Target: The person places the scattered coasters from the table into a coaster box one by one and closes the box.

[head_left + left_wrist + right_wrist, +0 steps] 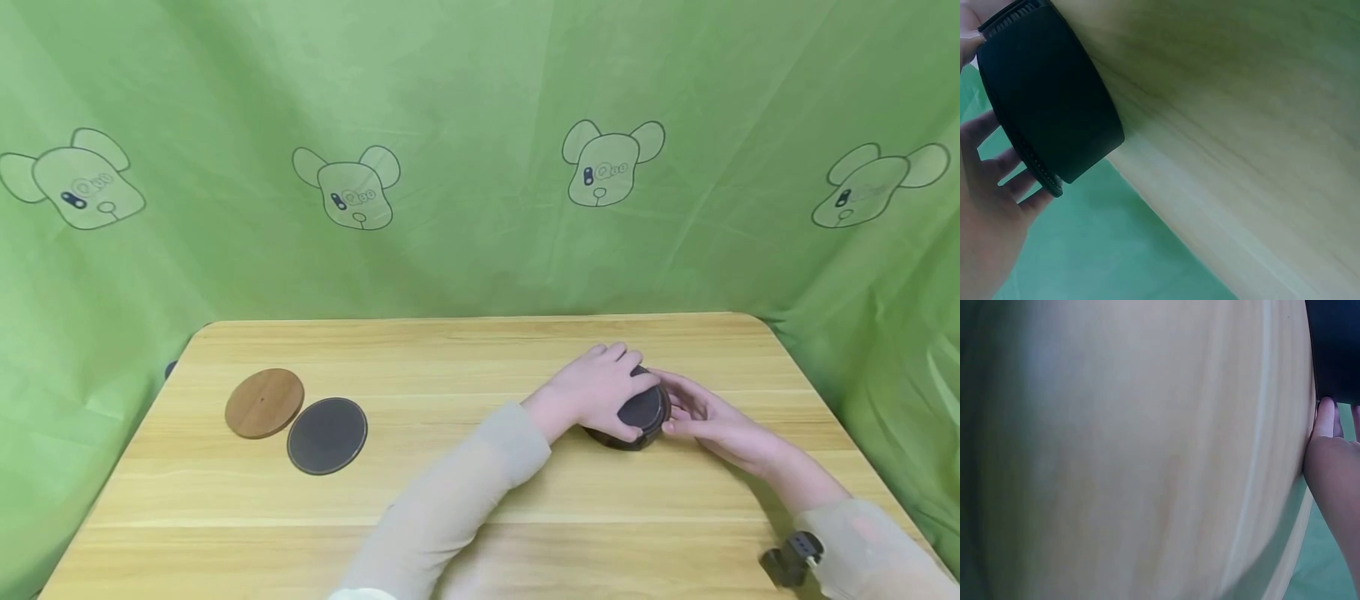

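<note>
A round black leather-look coaster holder (pixel 643 410) stands toward the right of the table, both hands at it. My left hand (pixel 596 390) reaches over from the left and grips it across the top, thumb at the near edge and fingers toward the far side. At its right side, my right hand (pixel 718 429) holds it with thumb and fingers bent about the wall. In the left wrist view, the holder (pixel 1054 94) shows a smooth dark wall, a stitched rim beside the fingers (pixel 1004 164) and a ridged opening at one end. The right wrist view catches only a corner of the holder (pixel 1338 350).
On the left of the wood-grain table (pixel 450 358) lie a brown wooden disc (pixel 265 403) and a black coaster (pixel 327 436) with a stitched border, close beside each other. Green curtain (pixel 480 250) hangs behind the table and along its sides. A small black camera (pixel 793 558) sits at the right wrist.
</note>
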A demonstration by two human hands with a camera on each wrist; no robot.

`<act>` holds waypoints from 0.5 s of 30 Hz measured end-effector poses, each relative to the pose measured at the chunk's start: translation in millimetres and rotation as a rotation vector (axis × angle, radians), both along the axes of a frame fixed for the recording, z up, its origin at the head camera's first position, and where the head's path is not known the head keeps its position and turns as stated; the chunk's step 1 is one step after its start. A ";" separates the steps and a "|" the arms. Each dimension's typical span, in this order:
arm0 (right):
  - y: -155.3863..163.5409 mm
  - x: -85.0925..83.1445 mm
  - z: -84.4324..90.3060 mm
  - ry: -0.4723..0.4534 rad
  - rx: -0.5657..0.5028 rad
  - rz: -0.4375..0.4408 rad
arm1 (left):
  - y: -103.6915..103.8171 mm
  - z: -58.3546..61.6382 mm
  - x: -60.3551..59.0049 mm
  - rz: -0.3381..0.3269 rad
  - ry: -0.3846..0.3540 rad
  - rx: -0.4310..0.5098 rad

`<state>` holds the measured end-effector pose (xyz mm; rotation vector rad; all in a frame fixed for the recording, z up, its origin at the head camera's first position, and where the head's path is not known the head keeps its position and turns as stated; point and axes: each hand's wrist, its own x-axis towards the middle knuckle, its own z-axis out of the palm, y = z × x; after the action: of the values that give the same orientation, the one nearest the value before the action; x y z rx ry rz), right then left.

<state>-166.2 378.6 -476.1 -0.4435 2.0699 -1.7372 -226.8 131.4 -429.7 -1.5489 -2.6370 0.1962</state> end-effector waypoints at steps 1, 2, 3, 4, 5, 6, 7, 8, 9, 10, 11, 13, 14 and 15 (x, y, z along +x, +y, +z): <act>0.0 -0.2 -0.1 0.001 0.000 0.002 | 0.3 -0.2 -0.1 0.002 -0.002 -0.001; -0.1 -0.3 -0.1 0.002 -0.002 0.003 | 0.6 -0.7 -0.3 0.004 -0.002 -0.001; -0.4 -0.4 -0.1 0.003 -0.006 0.004 | 1.0 -1.3 -0.5 0.004 -0.001 -0.001; -0.6 -0.4 0.0 0.005 -0.009 0.005 | 1.4 -1.9 -0.6 0.006 -0.001 -0.002; -0.7 -0.4 0.0 0.005 -0.012 0.005 | 1.7 -2.4 -0.7 0.007 -0.002 -0.003; -0.6 -0.5 -0.1 0.005 -0.016 0.007 | 2.1 -2.9 -0.6 0.009 -0.003 -0.004; -0.6 -0.6 -0.4 0.008 -0.019 0.007 | 2.4 -3.3 -0.5 0.010 -0.004 -0.005; -0.6 -0.6 -0.5 0.010 -0.023 0.006 | 2.7 -3.9 -0.4 0.012 -0.006 -0.004; -0.7 -0.5 -0.7 0.012 -0.027 0.008 | 2.9 -4.2 -0.2 0.014 -0.008 -0.003; -0.4 -0.6 -1.1 0.013 -0.031 0.010 | 3.2 -4.4 0.1 0.016 -0.008 -0.003; -0.1 -0.7 -1.6 0.014 -0.035 0.012 | 3.3 -4.5 0.4 0.016 -0.010 -0.003; 0.0 -0.5 -2.1 0.015 -0.041 0.013 | 3.6 -4.7 1.0 0.016 -0.008 -0.007; 0.0 -0.3 -2.1 0.014 -0.044 0.013 | 3.7 -4.9 1.2 0.015 -0.007 -0.010; 0.3 -0.2 -2.2 0.012 -0.046 0.015 | 3.8 -5.2 1.4 0.015 -0.006 -0.011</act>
<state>-166.3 378.9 -478.4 -0.4836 2.0333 -1.7803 -225.3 135.2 -434.9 -1.5365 -2.6572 0.2069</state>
